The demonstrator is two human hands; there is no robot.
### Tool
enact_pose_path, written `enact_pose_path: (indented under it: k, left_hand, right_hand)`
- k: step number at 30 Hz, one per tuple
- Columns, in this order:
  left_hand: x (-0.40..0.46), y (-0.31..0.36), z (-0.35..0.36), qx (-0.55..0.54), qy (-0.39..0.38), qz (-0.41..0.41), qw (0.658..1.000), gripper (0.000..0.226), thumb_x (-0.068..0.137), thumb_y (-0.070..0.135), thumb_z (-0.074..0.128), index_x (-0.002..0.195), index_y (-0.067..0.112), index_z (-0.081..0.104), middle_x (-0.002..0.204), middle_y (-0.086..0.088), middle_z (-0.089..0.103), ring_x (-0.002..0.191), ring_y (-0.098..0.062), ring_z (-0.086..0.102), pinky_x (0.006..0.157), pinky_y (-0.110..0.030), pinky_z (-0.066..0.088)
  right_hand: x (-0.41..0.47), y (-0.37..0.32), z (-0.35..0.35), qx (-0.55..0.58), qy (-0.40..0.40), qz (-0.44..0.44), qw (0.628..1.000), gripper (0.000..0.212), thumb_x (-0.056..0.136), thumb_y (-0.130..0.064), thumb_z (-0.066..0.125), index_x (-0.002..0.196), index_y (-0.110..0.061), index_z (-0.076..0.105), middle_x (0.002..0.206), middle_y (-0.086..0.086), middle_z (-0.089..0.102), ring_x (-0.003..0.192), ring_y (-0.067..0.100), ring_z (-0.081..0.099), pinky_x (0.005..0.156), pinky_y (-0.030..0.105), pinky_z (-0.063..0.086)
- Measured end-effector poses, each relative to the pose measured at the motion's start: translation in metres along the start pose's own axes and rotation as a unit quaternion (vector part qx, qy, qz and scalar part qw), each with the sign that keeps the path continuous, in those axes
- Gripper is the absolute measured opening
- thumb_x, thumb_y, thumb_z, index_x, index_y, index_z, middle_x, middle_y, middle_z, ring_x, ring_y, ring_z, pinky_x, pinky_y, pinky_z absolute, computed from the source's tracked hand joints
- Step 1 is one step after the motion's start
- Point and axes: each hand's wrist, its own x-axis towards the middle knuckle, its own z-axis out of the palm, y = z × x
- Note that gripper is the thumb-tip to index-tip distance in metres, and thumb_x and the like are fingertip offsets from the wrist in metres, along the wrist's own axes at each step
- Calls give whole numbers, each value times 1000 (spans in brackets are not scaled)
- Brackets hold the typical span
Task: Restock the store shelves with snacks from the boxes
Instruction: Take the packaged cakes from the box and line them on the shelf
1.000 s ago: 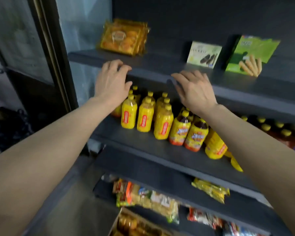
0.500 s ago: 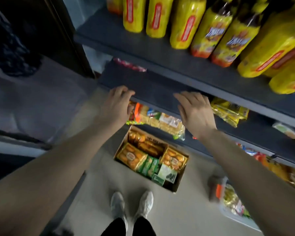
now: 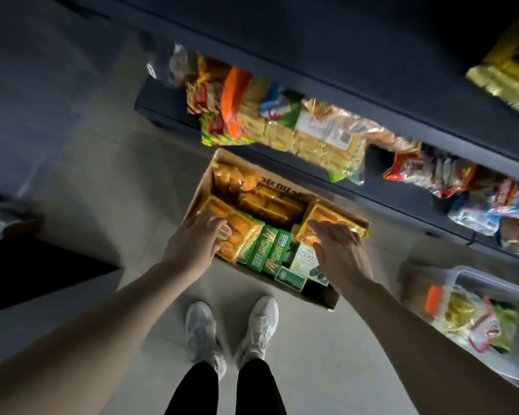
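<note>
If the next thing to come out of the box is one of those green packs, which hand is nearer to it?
Probably the left hand. Its fingers lie on the orange pack right beside the green packs in the box. The right hand hovers over the white pack, farther off.

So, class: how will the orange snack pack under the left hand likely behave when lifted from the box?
The orange snack pack has a glossy wrapper, so probably slippery. Its tray-like shape suggests it stays fairly stiff, and light.

Dim overall; floor point(image 3: 108, 181) brightest; motion blur throughout; wide-angle bending at edges; shelf underside black.
</note>
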Motion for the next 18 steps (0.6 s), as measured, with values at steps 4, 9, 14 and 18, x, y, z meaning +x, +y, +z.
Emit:
enact_pose_path:
  k: [4,9,14,18]
  left_hand:
    - [45,-12,64,18,-45,-8,999,62,91,31,66,146,24,38,150,3,40,136,-22,43,103,-42,48]
    - [97,-28,113,80,-92,4,993,80,88,34,70,153,19,26,155,-4,33,140,-25,35,112,-43,38]
    - [140,-40,138,101,-116,-9,988,95,82,36,77,156,21,19,162,-6,20,149,-28,21,119,-48,24]
    - [158,-46,150,172,-146,11,974,99,81,48,75,156,23,15,163,-4,17,151,-28,10,121,-48,16]
  right_hand:
    - [-9,35,70,-2,-78,62,995,65,76,-9,82,136,-19,59,130,8,65,115,34,62,95,50,51]
    - [-2,84,119,-11,-70,136,988,83,73,1,80,147,-15,46,148,15,47,124,40,53,90,53,53]
    - [23,131,141,-62,-30,158,985,82,78,2,74,151,-12,37,146,19,43,125,42,47,96,53,46]
    - [38,146,151,-61,-76,162,982,90,80,-10,78,154,-16,28,149,15,39,130,40,46,103,51,41]
